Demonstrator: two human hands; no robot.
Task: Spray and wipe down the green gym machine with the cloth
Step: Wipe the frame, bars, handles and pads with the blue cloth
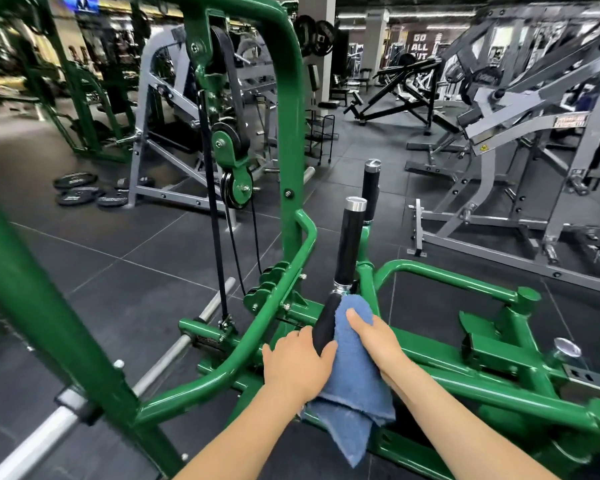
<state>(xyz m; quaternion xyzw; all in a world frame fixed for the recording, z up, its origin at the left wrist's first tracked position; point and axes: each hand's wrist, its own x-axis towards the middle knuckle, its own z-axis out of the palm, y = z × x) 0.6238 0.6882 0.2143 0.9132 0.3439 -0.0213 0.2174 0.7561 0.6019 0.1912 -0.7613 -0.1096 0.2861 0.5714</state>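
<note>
The green gym machine [286,140] fills the middle, with a tall curved frame and low arms. A black foam handle [324,323] angles up from its lower frame, below a longer upright black grip [349,244]. My left hand [293,362] grips the lower handle from the left, its thumb on the foam. My right hand [374,341] holds a blue cloth [354,379] against the handle's right side, with the thumb on top and the fingers hidden behind. The rest of the cloth hangs down between my forearms. No spray bottle is in view.
A black belt runs over green pulleys [232,143] on the upright. A silver bar [174,348] sticks out low on the left. Black weight plates [80,190] lie on the dark floor. Grey machines [499,140] stand at the right and a grey rack [160,140] behind.
</note>
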